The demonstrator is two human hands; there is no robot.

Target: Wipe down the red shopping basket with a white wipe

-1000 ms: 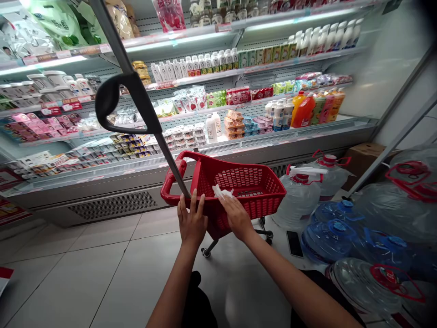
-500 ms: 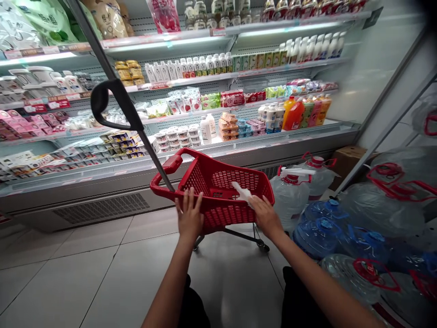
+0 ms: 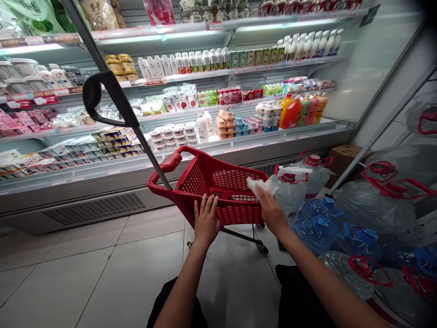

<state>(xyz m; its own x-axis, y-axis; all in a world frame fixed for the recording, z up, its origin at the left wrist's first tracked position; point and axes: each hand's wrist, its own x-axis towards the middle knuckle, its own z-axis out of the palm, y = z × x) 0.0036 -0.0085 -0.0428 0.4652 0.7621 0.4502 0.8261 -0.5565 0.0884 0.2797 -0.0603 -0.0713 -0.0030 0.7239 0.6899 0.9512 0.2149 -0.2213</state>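
Observation:
A red plastic basket cart point(image 3: 182, 195) on small wheels stands in front of me, with a long dark pull handle point(image 3: 108, 93) slanting up to the left. My left hand point(image 3: 206, 220) lies with its fingers spread on the near rim of the basket and holds nothing. My right hand point(image 3: 272, 210) is closed on a crumpled white tissue point(image 3: 256, 186) at the basket's right end, by the corner of the rim. The tips of its fingers are partly hidden by the tissue and the hand itself.
A lit chiller shelf point(image 3: 218, 146) full of drinks and yogurts runs along the back. Large water jugs point(image 3: 290, 193) stand on the floor at the right, close to the cart. A cardboard box point(image 3: 342, 159) sits behind them. Pale tiles point(image 3: 92, 269) cover the floor.
My left hand has slid right along the near rim. The right hand with the tissue has shifted to the rim's right corner, and more of the tissue shows. The view has moved slightly.

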